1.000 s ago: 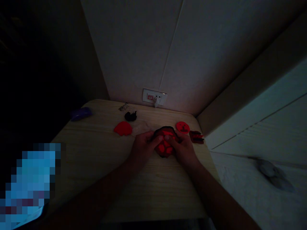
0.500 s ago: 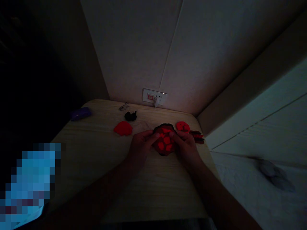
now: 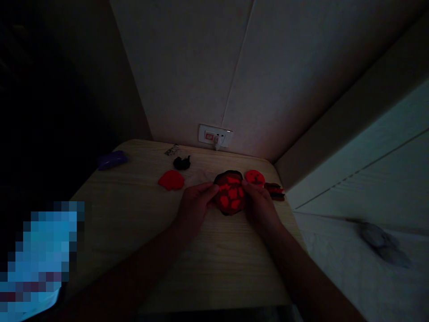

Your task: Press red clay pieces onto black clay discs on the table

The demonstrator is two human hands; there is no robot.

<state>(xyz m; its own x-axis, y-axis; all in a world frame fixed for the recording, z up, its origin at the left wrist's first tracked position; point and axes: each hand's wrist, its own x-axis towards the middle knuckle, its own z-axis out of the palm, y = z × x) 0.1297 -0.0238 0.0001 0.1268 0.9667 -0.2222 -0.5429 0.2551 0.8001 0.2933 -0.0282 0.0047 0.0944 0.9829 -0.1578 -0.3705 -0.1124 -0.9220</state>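
Observation:
Between my hands is a rounded clay-like piece (image 3: 230,194), dark red with bright red patches and a black rim, resembling a turtle shell. My left hand (image 3: 196,203) grips its left edge, thumb on top. On the opposite side my right hand (image 3: 263,203) is closed on the right edge, its thumb near the upper rim. The fingers beneath the piece are hidden. Just behind my right hand lies a flat red disc (image 3: 255,178) with dark face-like marks. A striped red, brown and black clay-like piece (image 3: 275,191) sits to its right.
On the wooden table (image 3: 161,259) lie a red clay-like lump (image 3: 171,180), a black lump (image 3: 182,163), a crumpled clear wrapper (image 3: 172,150) and a purple packet (image 3: 112,159). A wall socket (image 3: 215,136) with a plug is behind. A blurred blue screen (image 3: 47,255) glows at left.
Both thumbs have slid outward from the top of the patched piece to its edges, uncovering more of the red patches. The other things stay in place.

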